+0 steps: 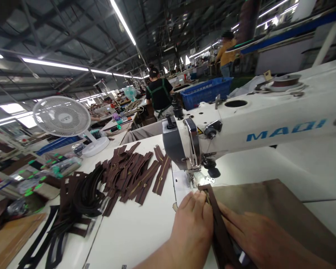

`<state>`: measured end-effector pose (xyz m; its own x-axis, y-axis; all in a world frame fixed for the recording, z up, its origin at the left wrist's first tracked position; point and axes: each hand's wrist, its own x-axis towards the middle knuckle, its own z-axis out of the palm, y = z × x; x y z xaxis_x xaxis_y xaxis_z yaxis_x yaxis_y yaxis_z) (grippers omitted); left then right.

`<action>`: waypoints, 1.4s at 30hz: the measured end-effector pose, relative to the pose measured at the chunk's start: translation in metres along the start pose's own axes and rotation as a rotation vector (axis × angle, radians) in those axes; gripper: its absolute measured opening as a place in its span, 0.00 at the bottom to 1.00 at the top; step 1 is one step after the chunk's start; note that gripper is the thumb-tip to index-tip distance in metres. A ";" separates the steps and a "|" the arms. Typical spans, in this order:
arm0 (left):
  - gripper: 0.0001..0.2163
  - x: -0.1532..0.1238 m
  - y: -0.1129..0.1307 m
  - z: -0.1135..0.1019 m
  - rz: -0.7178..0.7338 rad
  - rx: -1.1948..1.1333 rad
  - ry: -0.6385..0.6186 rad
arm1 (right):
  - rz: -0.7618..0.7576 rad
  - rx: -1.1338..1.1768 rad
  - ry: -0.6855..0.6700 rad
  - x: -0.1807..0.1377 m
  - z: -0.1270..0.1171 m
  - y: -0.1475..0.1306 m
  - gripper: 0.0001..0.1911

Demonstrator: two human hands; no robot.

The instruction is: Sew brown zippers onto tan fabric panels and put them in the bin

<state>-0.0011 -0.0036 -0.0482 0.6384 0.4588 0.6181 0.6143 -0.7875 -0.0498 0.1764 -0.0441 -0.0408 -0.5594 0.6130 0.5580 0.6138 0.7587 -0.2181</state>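
My left hand (192, 228) lies flat on the white table just left of a brown zipper strip (217, 220), fingers pressed together against it. My right hand (257, 239) lies flat on the strip's right side, over a brown fabric piece (282, 209). The strip's front end sits under the presser foot (197, 181) of a white sewing machine (268, 116). Both hands hold the strip down between them.
A pile of brown zippers (137, 175) and dark straps (86, 194) lies left on the table. A white fan (62, 116) stands behind it. A blue crate (205, 91) and two other people (158, 93) are farther back.
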 end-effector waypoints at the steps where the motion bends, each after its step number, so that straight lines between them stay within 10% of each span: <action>1: 0.17 0.000 0.000 0.000 -0.008 -0.004 0.000 | 0.012 0.021 -0.044 0.000 -0.001 0.001 0.31; 13: 0.04 0.007 -0.033 0.000 -0.104 -0.074 -0.118 | -0.045 -0.111 -0.110 0.031 0.010 0.020 0.32; 23: 0.14 0.007 -0.036 0.009 -0.034 -0.096 0.017 | -0.028 -0.140 0.060 0.026 0.011 0.014 0.34; 42: 0.11 0.004 -0.033 0.011 -0.033 -0.017 -0.084 | -0.062 -0.111 -0.091 0.027 0.011 0.021 0.47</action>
<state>-0.0132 0.0287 -0.0528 0.6550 0.5170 0.5510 0.6280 -0.7781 -0.0164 0.1678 -0.0097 -0.0393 -0.6434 0.5866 0.4918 0.6312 0.7700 -0.0926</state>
